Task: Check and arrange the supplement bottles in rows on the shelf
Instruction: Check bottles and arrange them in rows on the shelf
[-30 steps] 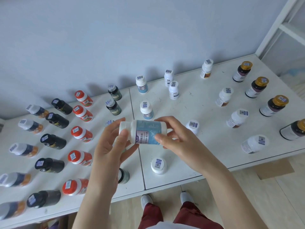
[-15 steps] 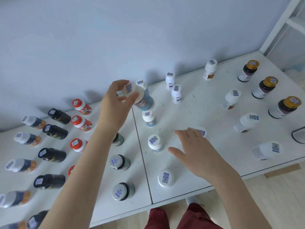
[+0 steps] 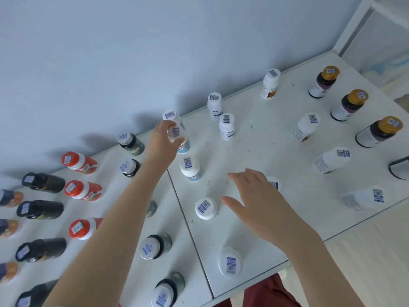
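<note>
Your left hand (image 3: pixel 162 144) grips the white-capped bottle (image 3: pixel 176 132) by its top, just above centre frame, seemingly placing it in its row on the shelf (image 3: pixel 254 151), while your right hand (image 3: pixel 261 202) hovers spread and empty lower down; next, seat it upright and let go.

Just one cam here, head-mounted, wide-angle w/ straight lines bending toward the edges. It looks fwd and steeply down over the white shelf (image 3: pixel 276 156), facing the pale blue wall (image 3: pixel 132 52) behind it. Pretty close in: both forearms come in from the bottom edge, left hand (image 3: pixel 160 142) gripping a white-capped bottle (image 3: pixel 183 147) near the wall, right hand (image 3: pixel 259 202) mid-frame. Bottom edge catches red trousers (image 3: pixel 272 293), and floor (image 3: pixel 365 251) is bottom right.
</note>
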